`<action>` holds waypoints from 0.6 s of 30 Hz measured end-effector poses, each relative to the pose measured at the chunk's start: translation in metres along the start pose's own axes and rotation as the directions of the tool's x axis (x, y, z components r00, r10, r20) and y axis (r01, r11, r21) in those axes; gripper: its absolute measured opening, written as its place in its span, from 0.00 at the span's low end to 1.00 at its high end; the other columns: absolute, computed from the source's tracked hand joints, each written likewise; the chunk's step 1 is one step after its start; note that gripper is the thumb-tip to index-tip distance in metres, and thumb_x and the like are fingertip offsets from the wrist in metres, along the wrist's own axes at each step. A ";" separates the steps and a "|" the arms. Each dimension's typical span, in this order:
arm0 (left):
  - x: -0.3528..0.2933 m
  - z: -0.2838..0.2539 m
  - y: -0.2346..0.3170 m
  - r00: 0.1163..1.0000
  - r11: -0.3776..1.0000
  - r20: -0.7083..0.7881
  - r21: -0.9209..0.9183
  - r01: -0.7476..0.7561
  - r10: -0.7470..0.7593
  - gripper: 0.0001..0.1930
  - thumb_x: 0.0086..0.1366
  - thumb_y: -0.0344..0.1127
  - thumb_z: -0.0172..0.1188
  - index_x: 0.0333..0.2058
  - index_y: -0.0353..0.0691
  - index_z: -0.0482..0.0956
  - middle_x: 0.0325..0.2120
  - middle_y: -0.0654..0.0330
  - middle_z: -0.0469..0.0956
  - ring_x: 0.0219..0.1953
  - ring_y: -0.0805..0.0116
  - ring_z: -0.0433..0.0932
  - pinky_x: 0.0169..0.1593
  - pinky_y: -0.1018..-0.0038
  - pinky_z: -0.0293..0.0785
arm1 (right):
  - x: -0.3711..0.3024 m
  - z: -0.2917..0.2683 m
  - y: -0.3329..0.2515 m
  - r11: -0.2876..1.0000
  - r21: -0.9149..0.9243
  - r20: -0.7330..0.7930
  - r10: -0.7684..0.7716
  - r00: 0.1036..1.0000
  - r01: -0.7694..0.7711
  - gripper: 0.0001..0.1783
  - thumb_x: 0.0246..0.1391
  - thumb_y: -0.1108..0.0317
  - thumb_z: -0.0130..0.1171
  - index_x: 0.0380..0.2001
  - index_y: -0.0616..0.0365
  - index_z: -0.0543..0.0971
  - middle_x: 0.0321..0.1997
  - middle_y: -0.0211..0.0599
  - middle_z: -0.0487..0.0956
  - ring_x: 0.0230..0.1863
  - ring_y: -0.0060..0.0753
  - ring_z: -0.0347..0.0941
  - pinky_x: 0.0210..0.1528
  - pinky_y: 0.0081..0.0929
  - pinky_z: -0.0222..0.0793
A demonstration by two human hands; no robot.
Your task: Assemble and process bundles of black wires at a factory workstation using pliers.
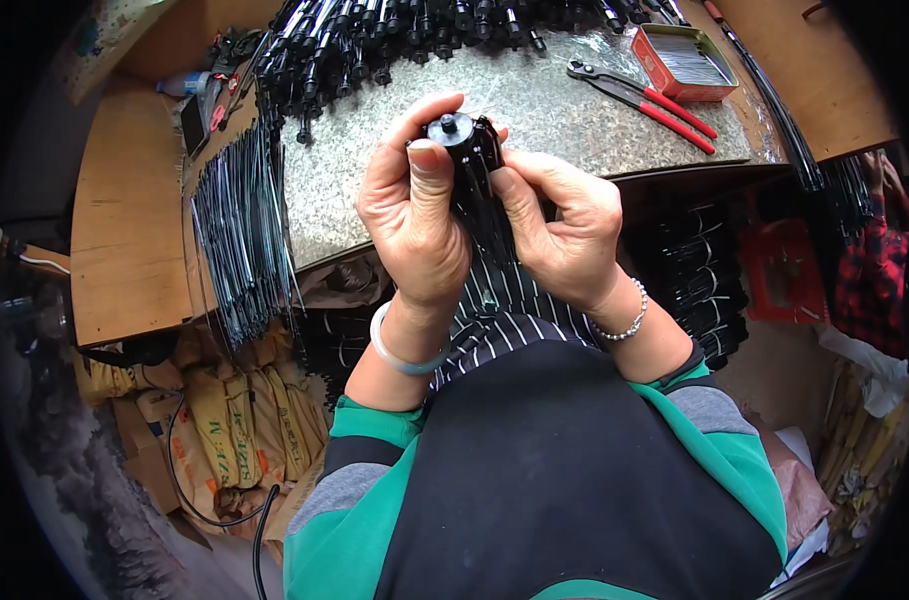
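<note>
At the speckled slab [564,135], I see left hand [414,215] and right hand [574,220] gripping a black bundle [479,185] over its near edge; room reaches to pliers [664,119] on its right, rods [236,235] at its left.

I see this from my own head: the left one of two fisheye cameras worn side by side, looking steeply down past the black apron [574,460] on my chest. My hands [424,225] sit close to the lens, slightly above centre, and the surface [534,110] lies beyond them toward the upper edge. My left is the view's left. It reaches wide, from brown sacks [239,430] to a plaid garment [874,285], bending straight edges near its dark rim.
</note>
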State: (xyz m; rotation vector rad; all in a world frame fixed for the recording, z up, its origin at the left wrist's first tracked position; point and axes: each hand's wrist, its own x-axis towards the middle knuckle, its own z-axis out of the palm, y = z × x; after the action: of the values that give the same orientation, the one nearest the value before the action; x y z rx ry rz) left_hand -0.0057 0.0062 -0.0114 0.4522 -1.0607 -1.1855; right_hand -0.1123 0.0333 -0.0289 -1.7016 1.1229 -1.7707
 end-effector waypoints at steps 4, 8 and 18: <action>0.004 -0.005 0.000 0.998 0.997 0.051 -0.068 0.045 -0.042 0.22 0.65 0.45 0.47 0.46 0.30 0.69 0.29 0.53 0.78 0.33 0.66 0.78 0.39 0.76 0.76 | 0.008 0.000 0.015 0.919 0.377 0.074 0.092 0.993 -0.113 0.06 0.46 0.77 0.61 0.29 0.68 0.78 0.26 0.36 0.78 0.27 0.21 0.74 0.30 0.16 0.68; 0.005 -0.007 -0.003 0.995 0.972 0.043 -0.213 0.096 -0.089 0.22 0.66 0.47 0.44 0.45 0.30 0.69 0.29 0.51 0.77 0.32 0.65 0.79 0.38 0.74 0.76 | 0.000 0.004 0.011 0.726 0.595 0.144 0.324 0.935 -0.344 0.04 0.49 0.75 0.60 0.27 0.66 0.79 0.27 0.29 0.77 0.29 0.15 0.69 0.31 0.12 0.65; 0.008 -0.007 -0.009 0.999 0.991 -0.011 -0.124 0.043 -0.045 0.26 0.68 0.50 0.37 0.44 0.29 0.69 0.27 0.53 0.77 0.28 0.67 0.78 0.36 0.75 0.76 | 0.000 0.020 0.013 0.817 0.469 0.091 0.333 0.938 -0.336 0.16 0.54 0.58 0.56 0.30 0.62 0.74 0.22 0.28 0.73 0.24 0.16 0.66 0.29 0.16 0.66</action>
State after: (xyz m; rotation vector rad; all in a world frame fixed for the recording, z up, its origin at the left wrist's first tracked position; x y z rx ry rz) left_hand -0.0040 -0.0057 -0.0184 0.3878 -0.9635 -1.2776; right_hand -0.0961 0.0205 -0.0411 -1.1323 0.8232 -1.6389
